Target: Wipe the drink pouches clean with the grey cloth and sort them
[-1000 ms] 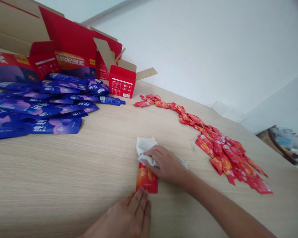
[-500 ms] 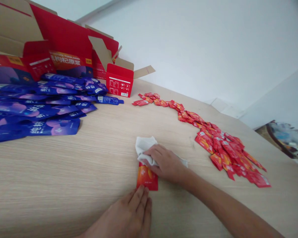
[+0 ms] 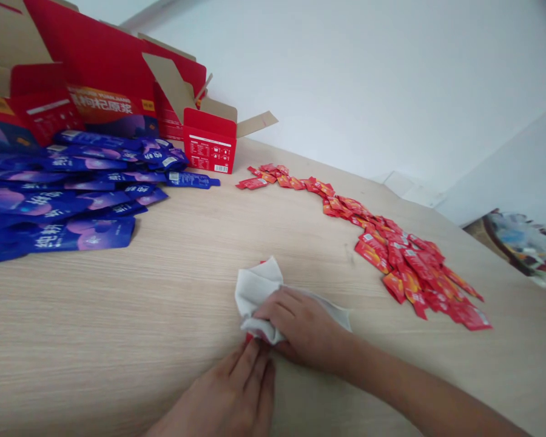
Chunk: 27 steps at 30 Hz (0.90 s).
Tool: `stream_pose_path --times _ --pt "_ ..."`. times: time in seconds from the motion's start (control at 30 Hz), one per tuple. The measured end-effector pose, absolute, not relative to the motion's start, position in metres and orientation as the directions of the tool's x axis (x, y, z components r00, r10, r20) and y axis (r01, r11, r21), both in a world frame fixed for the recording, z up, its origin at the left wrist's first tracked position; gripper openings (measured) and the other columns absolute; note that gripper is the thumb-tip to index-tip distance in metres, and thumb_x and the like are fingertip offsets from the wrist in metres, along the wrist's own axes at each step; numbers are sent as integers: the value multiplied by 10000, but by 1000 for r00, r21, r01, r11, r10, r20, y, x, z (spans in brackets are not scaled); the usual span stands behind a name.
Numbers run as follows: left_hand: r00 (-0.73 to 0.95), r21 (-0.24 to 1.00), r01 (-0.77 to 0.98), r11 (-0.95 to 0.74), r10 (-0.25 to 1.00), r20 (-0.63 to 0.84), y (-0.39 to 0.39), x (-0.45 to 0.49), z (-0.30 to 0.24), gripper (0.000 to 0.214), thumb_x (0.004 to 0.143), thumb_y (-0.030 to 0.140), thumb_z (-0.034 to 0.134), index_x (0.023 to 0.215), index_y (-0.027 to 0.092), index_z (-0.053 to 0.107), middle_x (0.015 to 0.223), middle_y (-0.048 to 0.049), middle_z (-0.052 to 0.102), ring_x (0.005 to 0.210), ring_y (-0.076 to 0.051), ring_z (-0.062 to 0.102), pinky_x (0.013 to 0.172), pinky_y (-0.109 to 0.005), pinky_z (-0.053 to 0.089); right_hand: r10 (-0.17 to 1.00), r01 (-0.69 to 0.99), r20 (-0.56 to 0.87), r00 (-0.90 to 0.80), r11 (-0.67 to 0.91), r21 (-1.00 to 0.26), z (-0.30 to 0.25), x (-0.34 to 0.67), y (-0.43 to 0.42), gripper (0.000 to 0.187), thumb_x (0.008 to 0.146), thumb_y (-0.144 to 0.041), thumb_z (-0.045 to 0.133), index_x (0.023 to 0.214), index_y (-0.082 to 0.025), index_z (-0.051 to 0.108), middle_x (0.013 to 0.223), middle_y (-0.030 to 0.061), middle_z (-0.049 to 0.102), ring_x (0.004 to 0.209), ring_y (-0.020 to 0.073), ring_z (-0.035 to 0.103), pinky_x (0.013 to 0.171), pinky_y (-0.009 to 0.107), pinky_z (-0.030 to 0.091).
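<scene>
- The right hand [image 3: 300, 328] held the white cloth [image 3: 257, 291], with its fingers closed over it.
- The left hand [image 3: 227, 394] lay open, just below a red packet [image 3: 249, 338] mostly under the cloth.

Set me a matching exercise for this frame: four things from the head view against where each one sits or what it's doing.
1. Right hand
2. Left hand
3. Blue sachets
4. Red sachets

A. Heaped at the left of the wooden table, in front of the opened red carton
B. Resting on a white cloth
C. Strewn in a curving trail on the right of the table
D. Fingers just below the cloth

Right pairs: 1-B, 2-D, 3-A, 4-C.
</scene>
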<state>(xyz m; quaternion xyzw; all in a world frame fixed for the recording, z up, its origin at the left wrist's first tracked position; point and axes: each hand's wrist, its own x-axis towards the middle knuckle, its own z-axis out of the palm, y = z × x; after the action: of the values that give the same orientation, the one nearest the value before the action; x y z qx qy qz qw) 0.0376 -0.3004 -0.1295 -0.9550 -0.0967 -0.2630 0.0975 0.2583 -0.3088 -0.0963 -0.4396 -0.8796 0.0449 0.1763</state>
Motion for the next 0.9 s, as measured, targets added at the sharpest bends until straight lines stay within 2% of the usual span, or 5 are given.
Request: stream_pose_path --times 0.23,0.43,0.53,0.67,0.9 --pt "833 -106 157 -982 74 548 -288 37 -127 298 965 208 495 1132 139 732 1124 -91 799 1055 -208 746 929 -309 528 888 940 413 -203 295 -171 -90 311 -231 176 1052 -257 539 1186 -186 626 1130 125 695 1061 272 646 958 413 535" --pt "846 238 30 -971 151 511 -246 46 -92 313 1079 403 466 1163 200 689 1094 -41 787 1018 -177 736 972 -303 559 830 916 545 119 121 -384 -78 327 -285 261 1098 -405 453 1151 -199 604 1007 81 674 907 236 650 849 349 531" --pt "846 357 210 -910 352 401 -215 60 -81 365 1103 417 366 1127 223 674 1060 -39 767 995 -176 727 946 -319 561 854 879 488 181 82 -470 -92 330 -314 280 1094 -439 448 1117 -212 608 978 67 672 873 230 649 820 339 532" --pt "745 303 535 -789 609 273 -180 88 -76 459 1065 528 454 1236 146 644 1011 -117 734 968 -259 714 906 -430 566 868 846 439 233 42 -532 -114 339 -328 312 1089 -479 438 1134 -220 605 988 71 678 879 239 654 825 354 540" --pt "655 256 721 -644 754 54 -177 120 -75 486 983 617 602 1150 163 655 1167 -91 673 1012 -221 668 929 -456 562 886 838 408 221 41 -544 -121 348 -327 339 1075 -513 437 1131 -234 621 1012 86 713 906 265 694 832 383 566"
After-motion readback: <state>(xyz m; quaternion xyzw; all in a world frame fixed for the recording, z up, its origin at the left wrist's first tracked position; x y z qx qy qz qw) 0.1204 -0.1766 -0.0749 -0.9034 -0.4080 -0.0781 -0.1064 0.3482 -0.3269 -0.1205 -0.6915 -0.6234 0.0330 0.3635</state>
